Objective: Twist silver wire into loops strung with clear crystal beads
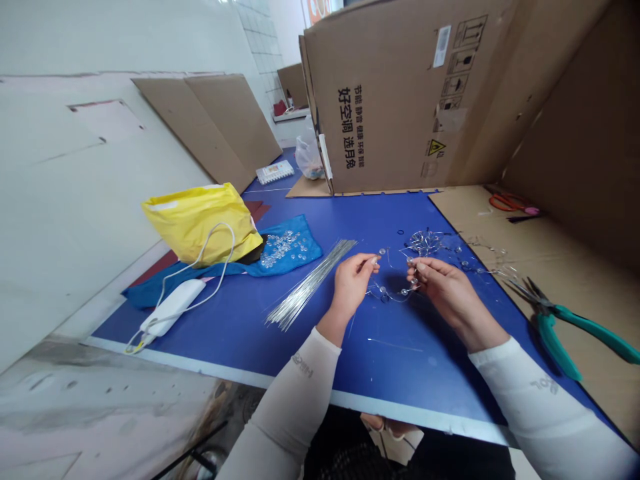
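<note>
My left hand (351,281) is closed in a pinch above the blue table, its fingertips close to a clear bead (383,252). What those fingers hold is too small to make out. My right hand (450,293) pinches a wire strung with clear beads (405,292), which hangs in a curve toward the left hand. Behind the right hand lies a tangle of beaded wire (425,241). To the left of my left hand is a bundle of straight silvery wires (311,287). One loose wire (395,345) lies between my forearms.
Loose clear beads (284,248) lie on a blue bag (307,233), beside a yellow bag (200,220). A white power strip (173,310) with a cord sits at left. Green-handled pliers (555,320) and red scissors (513,203) rest on cardboard at right. A large cardboard box (400,133) stands behind.
</note>
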Demonstrator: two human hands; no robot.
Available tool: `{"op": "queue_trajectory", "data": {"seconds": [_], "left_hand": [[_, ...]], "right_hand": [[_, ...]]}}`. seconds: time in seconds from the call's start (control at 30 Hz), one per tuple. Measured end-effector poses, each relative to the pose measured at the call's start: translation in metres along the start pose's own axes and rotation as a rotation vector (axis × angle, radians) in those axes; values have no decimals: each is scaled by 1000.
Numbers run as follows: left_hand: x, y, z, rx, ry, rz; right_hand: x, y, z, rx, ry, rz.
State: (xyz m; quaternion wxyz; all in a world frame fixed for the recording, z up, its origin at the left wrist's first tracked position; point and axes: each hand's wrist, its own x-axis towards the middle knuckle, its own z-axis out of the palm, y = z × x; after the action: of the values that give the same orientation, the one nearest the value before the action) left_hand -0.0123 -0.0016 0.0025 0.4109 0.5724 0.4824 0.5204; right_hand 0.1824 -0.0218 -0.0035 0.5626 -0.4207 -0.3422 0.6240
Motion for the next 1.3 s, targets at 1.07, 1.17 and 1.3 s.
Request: {"op": "queue_trajectory", "data": {"seconds": [1.07, 1.17, 1.3], "left_hand": [[-1, 5, 1, -275, -106, -102], [-2, 7, 1, -253, -139, -111], [-3, 9, 1, -266, -174, -115]], "right_hand": [[-6, -6, 6, -52, -147, -3], [-4, -6, 5, -49, -100, -31], [-4, -7, 6, -41, -78, -44]]}}
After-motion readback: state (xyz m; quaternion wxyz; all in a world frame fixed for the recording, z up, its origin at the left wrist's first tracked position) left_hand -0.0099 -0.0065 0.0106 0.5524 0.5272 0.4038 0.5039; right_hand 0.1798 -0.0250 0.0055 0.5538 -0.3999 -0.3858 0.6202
